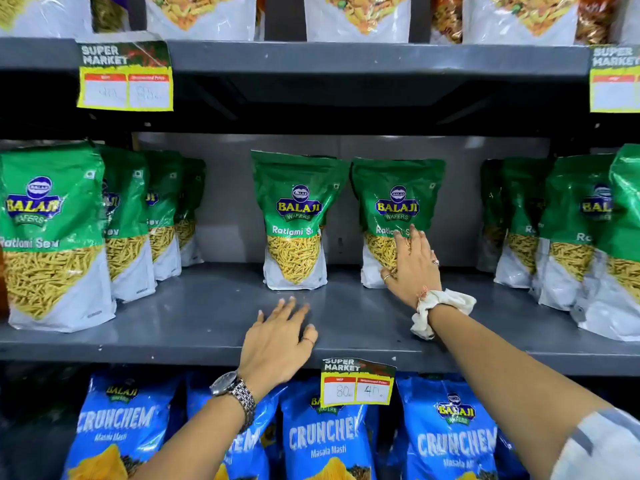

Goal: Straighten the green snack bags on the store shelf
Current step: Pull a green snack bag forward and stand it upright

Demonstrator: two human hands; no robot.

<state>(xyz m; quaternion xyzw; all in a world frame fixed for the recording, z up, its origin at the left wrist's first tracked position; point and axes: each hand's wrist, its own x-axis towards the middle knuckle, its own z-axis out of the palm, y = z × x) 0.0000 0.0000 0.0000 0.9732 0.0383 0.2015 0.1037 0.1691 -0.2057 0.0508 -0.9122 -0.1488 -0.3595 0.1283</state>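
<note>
Two green Balaji Ratlami Sev bags stand upright side by side, deep on the grey middle shelf (194, 317). The centre bag (294, 220) stands alone, just beyond my left hand (277, 336), which hovers flat over the shelf with fingers spread and holds nothing. The bag to its right (394, 199) has my right hand (414, 265) laid against its lower front, fingers apart and pressing on it, not closed around it. A row of the same green bags (52, 237) lines the left, and another row (568, 237) lines the right.
A dark shelf above carries white-bottomed snack bags (356, 19) and a yellow price tag (124, 77). Blue Crunchem bags (325, 441) fill the shelf below. Another price tag (356, 382) hangs from the middle shelf's front edge. Bare shelf lies between the green bag groups.
</note>
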